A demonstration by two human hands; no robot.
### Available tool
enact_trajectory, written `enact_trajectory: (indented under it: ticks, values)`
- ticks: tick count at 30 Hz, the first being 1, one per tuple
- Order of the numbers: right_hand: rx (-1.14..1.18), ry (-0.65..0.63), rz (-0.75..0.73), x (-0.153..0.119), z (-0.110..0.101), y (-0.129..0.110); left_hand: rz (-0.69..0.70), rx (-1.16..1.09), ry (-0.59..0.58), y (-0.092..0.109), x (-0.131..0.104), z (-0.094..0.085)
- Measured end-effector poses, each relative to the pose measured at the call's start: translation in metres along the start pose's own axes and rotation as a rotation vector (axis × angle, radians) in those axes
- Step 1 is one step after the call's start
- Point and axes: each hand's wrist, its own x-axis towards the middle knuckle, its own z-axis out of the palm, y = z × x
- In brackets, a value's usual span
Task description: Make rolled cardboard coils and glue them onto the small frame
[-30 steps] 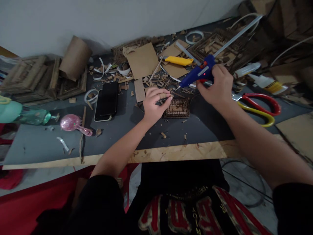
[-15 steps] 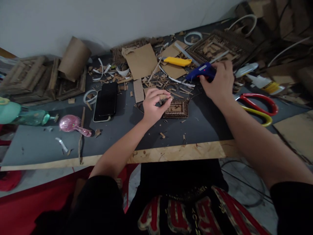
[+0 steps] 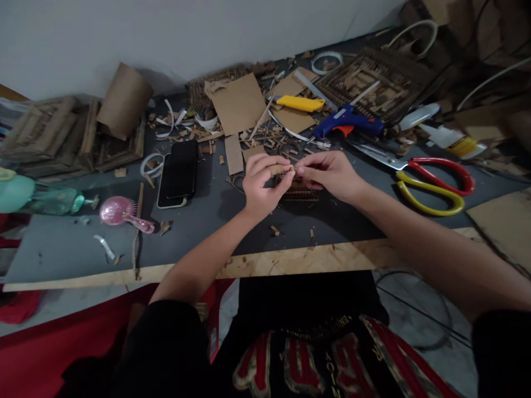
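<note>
My left hand (image 3: pixel 263 182) pinches a small tan cardboard piece (image 3: pixel 292 169) between thumb and fingertips. From the right, the closed fingertips of my right hand (image 3: pixel 329 174) meet that same piece. Below both hands a small brown rectangular frame of ridged cardboard (image 3: pixel 302 195) lies on the table, partly covered by my right hand. The blue hot glue gun (image 3: pixel 346 120) with its orange trigger rests on its side beyond my right hand, with nobody holding it.
Scissors (image 3: pixel 431 182) with red and yellow handles lie at the right. Behind my hands are a yellow cutter (image 3: pixel 301 103), a cardboard sheet (image 3: pixel 238 103) and many scraps. A phone (image 3: pixel 178 171), a pink hairbrush (image 3: pixel 120 211) and a green bottle (image 3: pixel 53 199) are on the left.
My right hand has let go of the glue gun and come left and nearer to me, to the piece in my left hand. The left hand has stayed nearly still.
</note>
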Motion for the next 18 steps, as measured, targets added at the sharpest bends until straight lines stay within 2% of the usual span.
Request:
enact_trajectory:
  ticks: [2, 6, 12, 18]
  values:
    - [0.217, -0.114, 0.133, 0.000, 0.003, 0.002, 0.010, 0.004, 0.004, 0.001, 0.001, 0.001]
    - [0.360, -0.135, 0.241, 0.001, 0.002, -0.002, 0.028, 0.017, -0.004, 0.000, 0.001, 0.001]
    - [0.371, -0.133, 0.241, 0.000, 0.000, -0.005, 0.061, 0.057, -0.076, -0.003, 0.000, -0.001]
    - [0.248, -0.129, 0.212, 0.000, -0.007, -0.003, 0.112, 0.075, -0.132, -0.005, -0.001, -0.003]
